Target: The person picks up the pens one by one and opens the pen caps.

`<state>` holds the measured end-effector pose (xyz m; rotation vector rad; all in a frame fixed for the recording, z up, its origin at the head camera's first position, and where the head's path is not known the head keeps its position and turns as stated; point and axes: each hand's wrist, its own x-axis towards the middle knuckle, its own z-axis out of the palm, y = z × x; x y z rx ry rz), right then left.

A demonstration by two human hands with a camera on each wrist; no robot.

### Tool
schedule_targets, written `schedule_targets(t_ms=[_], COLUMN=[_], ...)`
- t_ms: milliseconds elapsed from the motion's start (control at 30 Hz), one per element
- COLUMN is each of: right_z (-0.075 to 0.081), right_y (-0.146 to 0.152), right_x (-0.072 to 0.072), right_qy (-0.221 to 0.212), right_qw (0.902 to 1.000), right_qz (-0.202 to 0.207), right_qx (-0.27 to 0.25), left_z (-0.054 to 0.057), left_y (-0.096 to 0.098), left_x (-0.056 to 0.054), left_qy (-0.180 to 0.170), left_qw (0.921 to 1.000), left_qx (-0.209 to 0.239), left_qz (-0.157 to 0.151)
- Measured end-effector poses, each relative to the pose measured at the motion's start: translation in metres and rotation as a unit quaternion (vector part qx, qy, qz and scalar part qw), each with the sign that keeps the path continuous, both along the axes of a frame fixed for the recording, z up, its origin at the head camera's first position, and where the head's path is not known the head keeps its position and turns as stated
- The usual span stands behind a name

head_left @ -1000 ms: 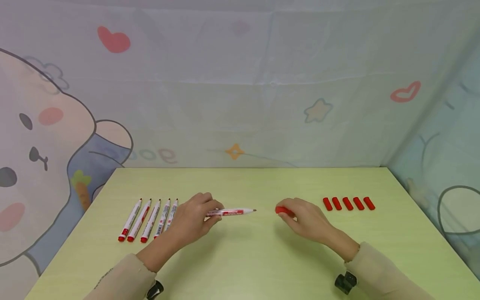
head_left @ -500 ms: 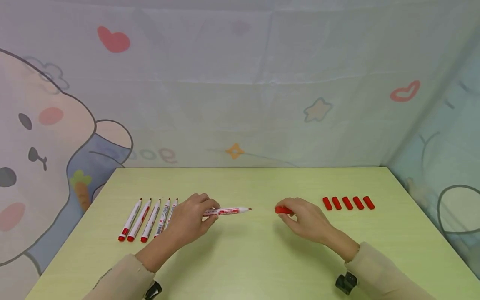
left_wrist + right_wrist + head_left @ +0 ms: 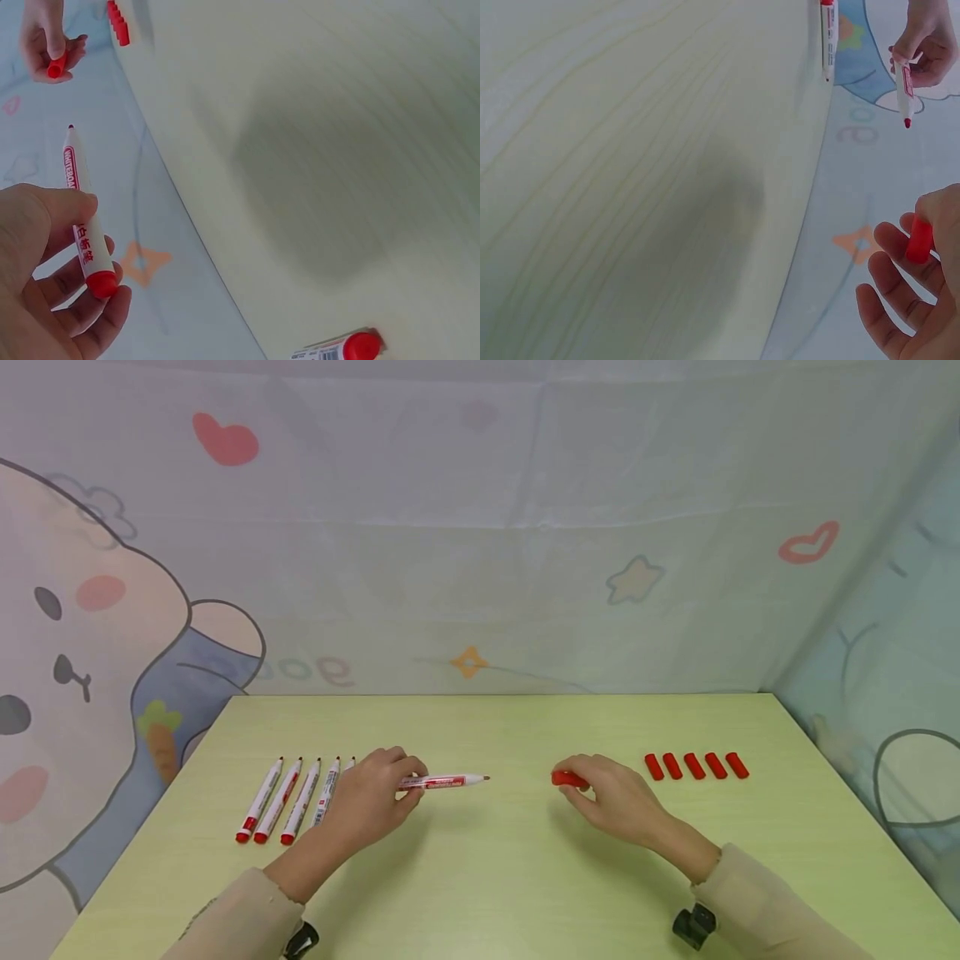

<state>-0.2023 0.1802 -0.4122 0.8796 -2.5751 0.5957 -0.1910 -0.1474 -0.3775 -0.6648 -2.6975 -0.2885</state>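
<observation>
My left hand (image 3: pixel 375 797) pinches an uncapped whiteboard marker (image 3: pixel 450 782) above the table, its bare tip pointing right. In the left wrist view the same marker (image 3: pixel 81 217) lies between thumb and fingers, with its red end toward the palm side. Between thumb and fingertips of my right hand (image 3: pixel 618 799) is a red marker cap (image 3: pixel 568 779). The right wrist view shows this cap (image 3: pixel 920 240) under the thumb, the other fingers spread apart. Marker tip and cap face each other across a gap.
Several uncapped markers (image 3: pixel 273 802) lie side by side at the table's left, partly hidden by my left hand. A row of several red caps (image 3: pixel 695 766) lies on the right. A printed cloth (image 3: pixel 480 527) hangs behind the table (image 3: pixel 495 877).
My left hand has drifted a little to the left with the marker, so the gap to the cap is wider. The right hand stays almost where it was, holding the cap.
</observation>
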Motion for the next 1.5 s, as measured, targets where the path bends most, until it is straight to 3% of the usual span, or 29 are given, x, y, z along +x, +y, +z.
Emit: schedule_targets(t_ms=[300, 567, 1500], right_z=[-0.001, -0.003, -0.006], right_y=[0.000, 0.000, 0.002], right_x=[0.001, 0.000, 0.002], right_qy=[-0.001, 0.001, -0.009], right_qw=[1.0000, 1.0000, 1.0000], right_qz=[-0.004, -0.003, 0.001], right_qx=[-0.001, -0.001, -0.001], left_z=[-0.004, -0.007, -0.013], left_y=[-0.009, -0.018, -0.043], left_x=[-0.005, -0.011, -0.028], left_qy=[-0.055, -0.058, -0.163], left_qw=[0.9969, 0.9955, 0.9746], left_qx=[0.009, 0.005, 0.028], left_qz=[0.056, 0.075, 0.151])
